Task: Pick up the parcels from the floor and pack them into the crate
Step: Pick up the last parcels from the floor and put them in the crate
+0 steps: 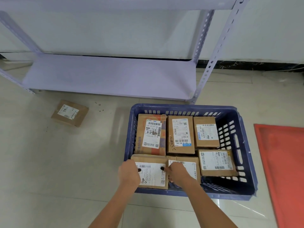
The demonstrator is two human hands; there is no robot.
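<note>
A blue slotted plastic crate [243, 155] stands on the tiled floor and holds several brown cardboard parcels with white labels. At its near left corner a parcel [153, 174] sits between both hands. My left hand [129, 173] grips its left edge, thumb on the label. My right hand [176, 174] grips its right edge, thumb also on the label, and partly covers the neighbouring parcel [191, 163]. One more parcel [69, 112] lies alone on the floor to the left of the crate.
A pale purple metal shelf rack [107, 76] stands against the wall behind the crate, its lowest shelf bare. A red mat [284, 162] lies on the floor right of the crate. Light tiles stretch to the left and front.
</note>
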